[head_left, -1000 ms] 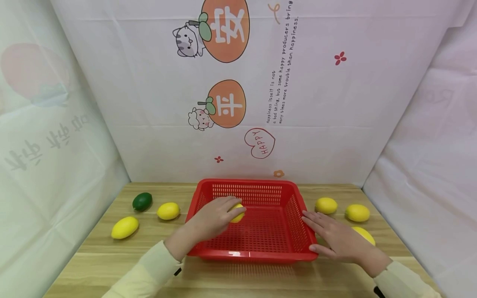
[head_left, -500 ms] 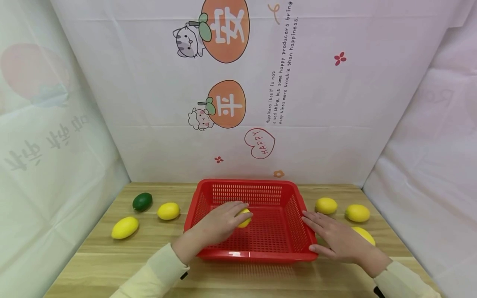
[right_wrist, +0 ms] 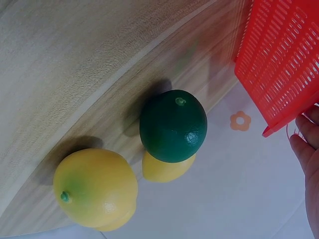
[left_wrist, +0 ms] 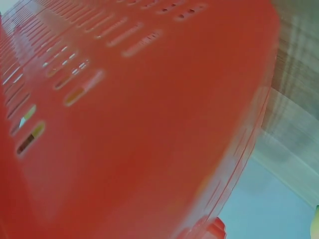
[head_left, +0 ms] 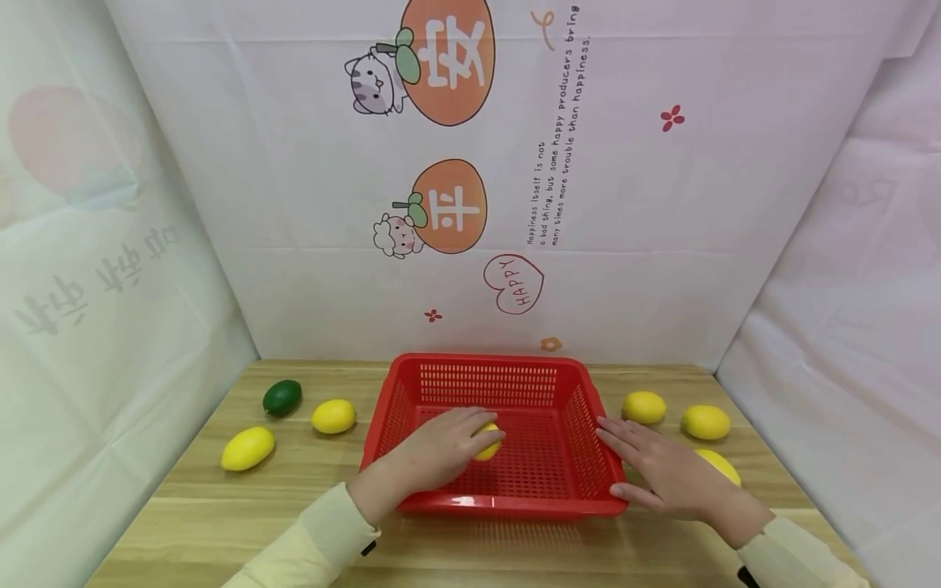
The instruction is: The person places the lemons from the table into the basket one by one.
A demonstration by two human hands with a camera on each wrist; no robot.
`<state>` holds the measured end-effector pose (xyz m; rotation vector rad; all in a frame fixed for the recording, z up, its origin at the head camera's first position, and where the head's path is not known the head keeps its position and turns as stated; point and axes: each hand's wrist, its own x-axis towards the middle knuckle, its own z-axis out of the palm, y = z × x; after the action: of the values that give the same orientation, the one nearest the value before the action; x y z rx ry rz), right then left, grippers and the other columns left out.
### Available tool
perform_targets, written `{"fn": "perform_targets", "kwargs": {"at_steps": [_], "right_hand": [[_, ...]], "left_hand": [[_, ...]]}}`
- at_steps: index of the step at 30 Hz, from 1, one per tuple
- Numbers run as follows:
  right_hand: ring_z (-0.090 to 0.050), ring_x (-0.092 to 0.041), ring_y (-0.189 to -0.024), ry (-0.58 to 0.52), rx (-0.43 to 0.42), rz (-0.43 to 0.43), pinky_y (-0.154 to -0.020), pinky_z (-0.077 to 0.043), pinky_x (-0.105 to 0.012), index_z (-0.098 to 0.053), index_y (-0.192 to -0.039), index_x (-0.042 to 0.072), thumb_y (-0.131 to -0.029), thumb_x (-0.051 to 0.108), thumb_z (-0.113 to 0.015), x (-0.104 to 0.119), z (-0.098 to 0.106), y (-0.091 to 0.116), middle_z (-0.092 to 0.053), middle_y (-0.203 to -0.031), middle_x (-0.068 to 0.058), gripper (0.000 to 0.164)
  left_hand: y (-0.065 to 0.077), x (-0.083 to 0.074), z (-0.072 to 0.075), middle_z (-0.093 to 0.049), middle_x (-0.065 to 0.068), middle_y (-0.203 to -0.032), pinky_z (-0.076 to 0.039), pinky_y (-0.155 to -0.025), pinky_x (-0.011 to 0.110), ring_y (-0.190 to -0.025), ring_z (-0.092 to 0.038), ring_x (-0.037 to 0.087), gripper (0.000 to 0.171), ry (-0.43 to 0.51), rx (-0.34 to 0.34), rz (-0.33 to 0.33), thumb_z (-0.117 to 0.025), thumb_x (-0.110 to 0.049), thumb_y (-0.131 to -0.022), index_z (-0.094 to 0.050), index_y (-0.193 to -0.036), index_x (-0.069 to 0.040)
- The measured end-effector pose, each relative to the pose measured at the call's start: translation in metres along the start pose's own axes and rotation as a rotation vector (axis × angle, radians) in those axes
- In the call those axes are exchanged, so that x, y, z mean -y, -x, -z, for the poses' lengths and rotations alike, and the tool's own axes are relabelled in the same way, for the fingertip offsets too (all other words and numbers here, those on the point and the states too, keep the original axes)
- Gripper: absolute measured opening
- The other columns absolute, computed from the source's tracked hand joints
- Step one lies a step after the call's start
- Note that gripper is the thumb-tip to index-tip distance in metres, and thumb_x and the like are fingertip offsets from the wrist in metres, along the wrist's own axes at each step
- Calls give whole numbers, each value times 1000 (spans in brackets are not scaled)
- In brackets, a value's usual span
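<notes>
A red plastic basket (head_left: 507, 506) with slotted walls stands on the wooden table. My left hand (head_left: 435, 447) reaches over its left front side and holds a yellow lemon (head_left: 488, 442) low inside, fingers curled over it. The basket's red wall (left_wrist: 149, 124) fills most of the left wrist view, and that hand is out of sight there. With straight fingers, my right hand (head_left: 662, 469) rests on the basket's right rim, thumb near the front corner. Below this hand, a dark green lime (right_wrist: 173, 126) shows in the right wrist view, largely hidden in the head view.
Left of the basket lie a green lime (head_left: 283, 398) and two lemons, one nearer the basket (head_left: 334, 416) and another farther forward (head_left: 248, 448). On the right are three lemons, including one at the back (head_left: 644, 407). White printed cloth (head_left: 625, 294) encloses the table's back and sides.
My left hand has moved right and slightly toward the front inside the basket, carrying the lemon along. The right hand has stayed on the rim.
</notes>
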<state>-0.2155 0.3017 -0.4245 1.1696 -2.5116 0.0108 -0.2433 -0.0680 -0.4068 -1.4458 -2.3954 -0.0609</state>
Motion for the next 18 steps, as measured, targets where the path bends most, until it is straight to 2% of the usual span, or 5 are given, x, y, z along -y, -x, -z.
{"fn": "perform_targets", "kwargs": {"at_steps": [5, 18], "right_hand": [[-53, -37, -122, -5, -2, 7, -91, -51, -49, -53, -135, -3, -86, 40, -72, -1, -1, 0, -51, -140, -17, 67], [-52, -36, -123, -3, 2, 6, -92, -50, -48, -53, -136, -2, -85, 40, -72, -2, -3, 0, -50, -141, -17, 68]], "left_hand": [[0, -1, -1, -55, 7, -136, -41, -104, 34, -127, -50, 20, 50, -6, -1, -9, -76, -14, -85, -56, -131, -18], [2, -1, -3, -55, 5, -137, -42, -103, 36, -128, -49, 19, 51, 47, 64, 21, -76, -16, -86, -57, -133, -18]]}}
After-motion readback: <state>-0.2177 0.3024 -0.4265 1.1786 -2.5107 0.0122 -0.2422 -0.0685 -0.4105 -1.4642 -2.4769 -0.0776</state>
